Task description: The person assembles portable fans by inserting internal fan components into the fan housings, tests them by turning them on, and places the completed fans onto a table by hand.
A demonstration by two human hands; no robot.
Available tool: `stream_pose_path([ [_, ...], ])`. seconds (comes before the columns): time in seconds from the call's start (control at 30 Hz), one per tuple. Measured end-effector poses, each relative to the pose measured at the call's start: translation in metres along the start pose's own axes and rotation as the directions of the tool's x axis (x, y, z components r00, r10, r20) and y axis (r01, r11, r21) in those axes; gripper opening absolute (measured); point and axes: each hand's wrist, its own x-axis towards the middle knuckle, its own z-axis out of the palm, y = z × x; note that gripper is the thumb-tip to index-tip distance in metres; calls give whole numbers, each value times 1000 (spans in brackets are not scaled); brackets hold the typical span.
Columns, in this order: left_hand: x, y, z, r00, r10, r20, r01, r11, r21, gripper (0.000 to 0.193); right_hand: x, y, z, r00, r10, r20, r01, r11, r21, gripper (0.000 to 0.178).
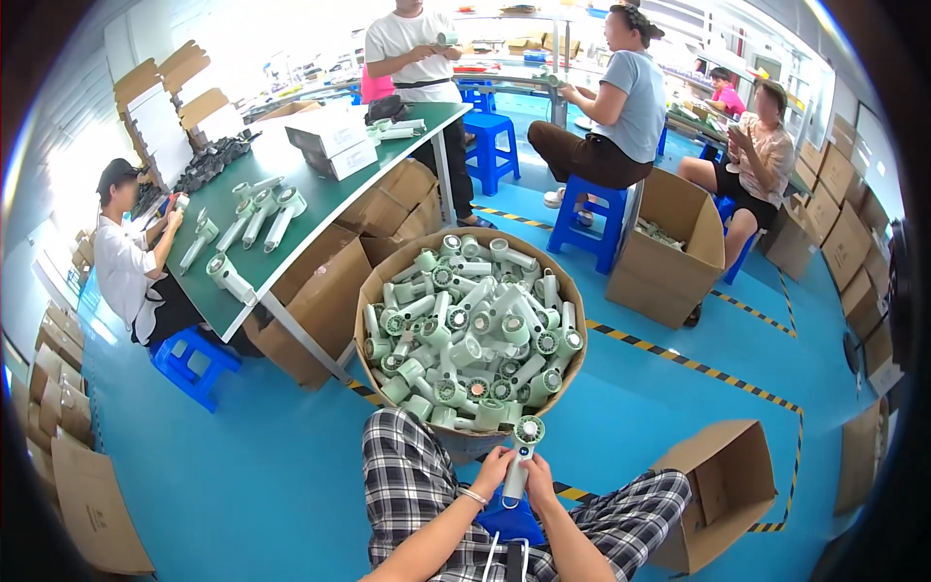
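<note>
Between my knees I hold a pale green handheld fan [524, 450] upright, its round grille at the top and a small dark spot on its body. My left hand [495, 468] wraps the handle from the left, and my right hand [539, 477] grips it from the right. A wrist loop hangs from the fan's lower end. Just beyond my hands stands a large round-looking cardboard box [572, 281], heaped with similar pale green fans [465, 330] lying in all directions.
An open cardboard box [669, 543] stands by my right knee. At the left, a green-topped table [320, 209] carries several fans and white boxes [335, 145]. Co-workers sit or stand around, some on blue stools [592, 218]. Another carton [669, 276] at right holds fans.
</note>
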Motion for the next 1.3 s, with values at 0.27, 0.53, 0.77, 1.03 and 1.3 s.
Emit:
stream_pose_path([
  [0.27, 1, 0, -3, 1000, -23, 17, 23, 1000, 8, 20, 4, 6, -3, 1000, -5, -1, 5, 999, 32, 29],
  [0.53, -3, -1, 6, 999, -21, 24, 21, 999, 29, 22, -3, 0, -8, 1000, -5, -29, 5, 1000, 5, 31],
  [0.77, -8, 9, -8, 985, 163, 55, -167, 982, 84, 29, -6, -13, 10, 975, -83, 206, 108, 988, -109, 38],
  [1.03, -63, 122, -30, 992, 127, -23, -129, 989, -67, 35, -59, -56, 38, 936, -1, 352, 33, 996, -84, 53],
  [1.3, -105, 273, -207, 843, 295, -450, -327, 945, 6, 40, -39, -37, 4, 991, 26, 132, 0, 981, -194, 39],
])
